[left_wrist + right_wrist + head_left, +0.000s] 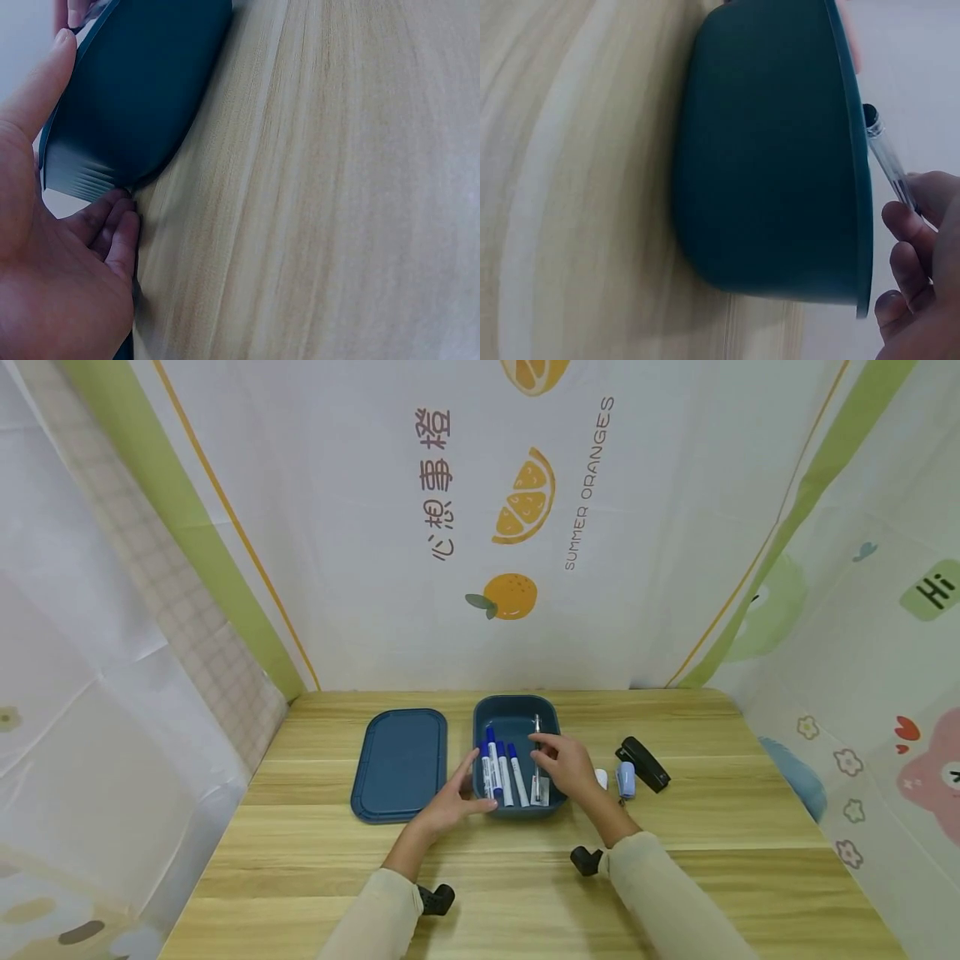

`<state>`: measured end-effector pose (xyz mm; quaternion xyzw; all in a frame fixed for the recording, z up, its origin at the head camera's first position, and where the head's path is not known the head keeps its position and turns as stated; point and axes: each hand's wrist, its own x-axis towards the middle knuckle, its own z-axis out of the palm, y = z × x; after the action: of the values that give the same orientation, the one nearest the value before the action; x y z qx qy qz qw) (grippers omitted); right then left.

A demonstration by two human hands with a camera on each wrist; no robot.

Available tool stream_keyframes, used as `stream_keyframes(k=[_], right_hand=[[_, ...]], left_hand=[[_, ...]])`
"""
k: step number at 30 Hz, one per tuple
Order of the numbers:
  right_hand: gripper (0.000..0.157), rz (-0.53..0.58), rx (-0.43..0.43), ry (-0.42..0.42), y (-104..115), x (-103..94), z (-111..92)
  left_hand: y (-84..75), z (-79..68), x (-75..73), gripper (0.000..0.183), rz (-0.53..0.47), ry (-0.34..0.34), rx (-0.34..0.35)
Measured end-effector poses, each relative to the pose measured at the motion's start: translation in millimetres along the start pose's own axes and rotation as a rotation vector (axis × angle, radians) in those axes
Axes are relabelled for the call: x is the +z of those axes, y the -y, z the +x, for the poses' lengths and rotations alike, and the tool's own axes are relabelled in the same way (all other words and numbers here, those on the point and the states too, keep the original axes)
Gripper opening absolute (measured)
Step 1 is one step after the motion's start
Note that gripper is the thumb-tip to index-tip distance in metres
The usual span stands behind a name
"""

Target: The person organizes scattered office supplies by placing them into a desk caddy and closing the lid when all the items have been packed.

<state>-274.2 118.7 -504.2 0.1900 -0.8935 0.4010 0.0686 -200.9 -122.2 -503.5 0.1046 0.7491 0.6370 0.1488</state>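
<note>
A dark blue plastic box point(517, 703) stands on the table with several blue-capped white markers point(504, 777) lying in it. At its near left corner my left hand point(450, 808) grips the box, thumb along the near rim and fingers against the left side. My right hand point(567, 766) reaches over the right rim and pinches a clear pen point(537, 727) with a dark end, which the right wrist view shows tilted just above the rim. Near the pen's lower end lies a small whitish item point(541, 792) inside the box.
To the left of the box a matching dark blue lid point(401, 764) lies flat on the wooden table point(510, 893). On the right are a black stapler point(642, 764), a small light blue object point(626, 779) and a white object point(602, 778) partly behind my right hand.
</note>
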Motion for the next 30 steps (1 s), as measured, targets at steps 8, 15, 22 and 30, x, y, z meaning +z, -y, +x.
stream_keyframes(k=[8,15,22,30], right_hand=[[0.029,-0.040,0.029,0.027,9.7,5.7,5.2],[0.029,-0.034,0.016,0.040,14.1,10.4,7.4],[0.027,0.003,0.024,0.056,14.6,13.3,4.8],[0.026,0.010,0.032,0.044,11.4,11.0,1.0]], left_hand=[[3.0,2.4,-0.9,0.093,-0.016,0.020,0.003],[24.2,13.9,-2.5,0.094,-0.022,0.022,0.013],[30.7,16.6,-1.5,0.096,-0.010,0.010,0.014],[29.8,15.5,-0.6,0.094,0.005,-0.009,0.007]])
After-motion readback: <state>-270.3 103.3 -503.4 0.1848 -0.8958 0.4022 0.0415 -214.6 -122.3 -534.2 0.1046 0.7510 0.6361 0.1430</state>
